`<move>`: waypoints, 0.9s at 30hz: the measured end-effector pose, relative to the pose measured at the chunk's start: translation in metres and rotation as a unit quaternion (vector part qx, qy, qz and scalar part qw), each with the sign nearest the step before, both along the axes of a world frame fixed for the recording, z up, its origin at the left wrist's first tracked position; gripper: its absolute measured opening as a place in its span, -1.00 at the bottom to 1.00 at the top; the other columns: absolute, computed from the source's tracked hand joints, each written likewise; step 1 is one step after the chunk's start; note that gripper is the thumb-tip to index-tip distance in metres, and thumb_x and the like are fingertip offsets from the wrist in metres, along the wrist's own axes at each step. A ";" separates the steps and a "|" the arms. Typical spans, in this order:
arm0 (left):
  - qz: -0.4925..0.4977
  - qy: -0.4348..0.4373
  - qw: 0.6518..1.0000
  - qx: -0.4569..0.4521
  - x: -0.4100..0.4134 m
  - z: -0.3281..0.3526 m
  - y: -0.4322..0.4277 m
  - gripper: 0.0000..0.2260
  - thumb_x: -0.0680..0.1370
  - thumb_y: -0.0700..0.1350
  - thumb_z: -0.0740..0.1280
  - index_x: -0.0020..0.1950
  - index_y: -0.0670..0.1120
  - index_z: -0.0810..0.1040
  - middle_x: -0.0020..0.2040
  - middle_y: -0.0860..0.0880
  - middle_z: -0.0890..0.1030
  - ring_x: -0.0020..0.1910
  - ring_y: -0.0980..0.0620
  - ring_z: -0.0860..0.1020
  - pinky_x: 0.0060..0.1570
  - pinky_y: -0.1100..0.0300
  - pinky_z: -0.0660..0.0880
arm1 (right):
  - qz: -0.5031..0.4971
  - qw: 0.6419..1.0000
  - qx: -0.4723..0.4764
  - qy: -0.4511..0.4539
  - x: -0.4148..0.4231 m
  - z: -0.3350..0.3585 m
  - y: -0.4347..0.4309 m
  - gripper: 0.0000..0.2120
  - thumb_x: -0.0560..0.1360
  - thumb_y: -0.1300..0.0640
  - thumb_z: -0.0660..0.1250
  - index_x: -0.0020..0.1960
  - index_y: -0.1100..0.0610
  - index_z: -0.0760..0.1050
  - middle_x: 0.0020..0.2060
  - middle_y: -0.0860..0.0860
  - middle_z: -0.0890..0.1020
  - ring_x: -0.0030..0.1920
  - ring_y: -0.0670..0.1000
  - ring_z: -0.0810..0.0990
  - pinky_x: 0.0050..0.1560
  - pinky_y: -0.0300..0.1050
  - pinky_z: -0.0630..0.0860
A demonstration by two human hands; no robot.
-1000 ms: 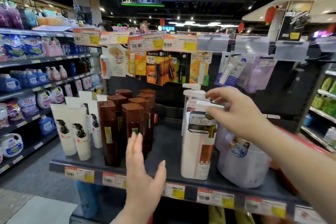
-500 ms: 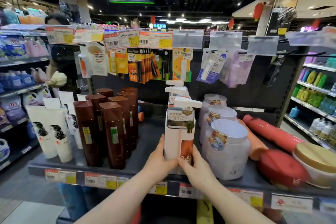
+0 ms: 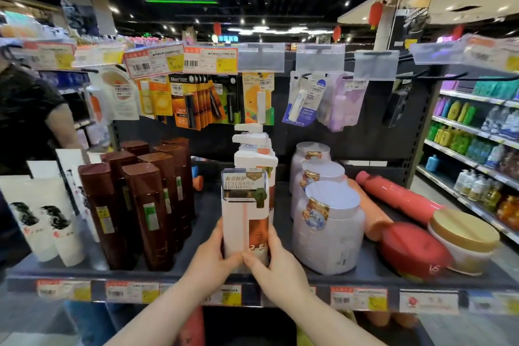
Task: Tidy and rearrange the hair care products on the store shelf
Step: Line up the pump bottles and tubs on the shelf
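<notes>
I have both hands on the white pump bottle (image 3: pixel 244 205). It is upright at the front of the shelf (image 3: pixel 365 279), first in a row of like bottles; my hands hide its base, so I cannot tell whether it rests on the shelf. My left hand (image 3: pixel 209 258) grips the lower left side and my right hand (image 3: pixel 276 267) the lower right, fingers (image 3: pixel 236 257) curled round it and meeting at the front. Brown bottles (image 3: pixel 146 205) cluster just to its left, with white tubes (image 3: pixel 42 222) beyond them. Pale jars (image 3: pixel 327 222) line up just to its right. Further right a red bottle (image 3: pixel 398 194) lies on its side, near a gold-lidded jar (image 3: pixel 463 239).
</notes>
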State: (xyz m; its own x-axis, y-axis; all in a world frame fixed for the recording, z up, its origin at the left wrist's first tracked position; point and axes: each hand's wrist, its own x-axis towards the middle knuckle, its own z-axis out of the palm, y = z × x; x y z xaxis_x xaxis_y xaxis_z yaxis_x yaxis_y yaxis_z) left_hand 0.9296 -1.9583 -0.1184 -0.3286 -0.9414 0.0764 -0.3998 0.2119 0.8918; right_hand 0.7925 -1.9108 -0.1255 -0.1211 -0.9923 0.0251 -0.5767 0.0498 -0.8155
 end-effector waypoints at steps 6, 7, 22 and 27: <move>0.001 0.003 1.000 0.023 -0.001 0.005 0.000 -0.31 0.42 -0.06 0.44 0.46 0.07 0.15 0.19 0.18 0.47 0.20 0.18 0.45 0.23 0.24 0.37 | -0.018 0.931 -0.026 -0.363 -0.007 0.021 -0.019 -0.68 0.60 0.21 0.05 0.26 -0.09 0.33 0.19 -0.07 0.54 0.16 -0.09 0.51 0.16 -0.12 0.49; 0.004 0.002 1.000 0.023 -0.001 0.005 0.000 -0.29 0.42 -0.05 0.44 0.47 0.07 0.15 0.20 0.18 0.46 0.20 0.18 0.44 0.25 0.22 0.37 | -0.035 0.917 -0.033 -0.397 -0.007 0.026 -0.024 -0.70 0.61 0.14 0.04 0.29 -0.04 0.37 0.18 -0.05 0.56 0.15 -0.06 0.54 0.13 -0.12 0.51; 0.058 0.256 0.963 0.068 -0.019 0.101 -0.038 -0.69 0.57 0.19 0.08 0.20 0.12 0.45 0.16 0.15 0.53 0.12 0.14 0.55 0.06 0.24 0.36 | -0.097 0.937 -0.097 -0.321 -0.017 0.135 -0.069 -0.52 0.62 -0.11 0.01 0.47 0.05 0.19 0.33 -0.01 0.43 0.33 0.07 0.42 0.28 -0.02 0.38; 0.021 0.214 0.964 0.157 -0.033 0.142 -0.062 -0.32 0.47 0.37 0.02 0.49 0.02 0.17 0.47 -0.06 0.30 0.41 -0.08 0.33 0.26 0.09 0.28 | -0.074 0.956 0.007 -0.284 -0.031 0.165 -0.089 -0.57 0.57 -0.20 0.11 0.27 0.07 0.39 0.08 0.02 0.51 0.26 0.09 0.42 0.35 -0.01 0.28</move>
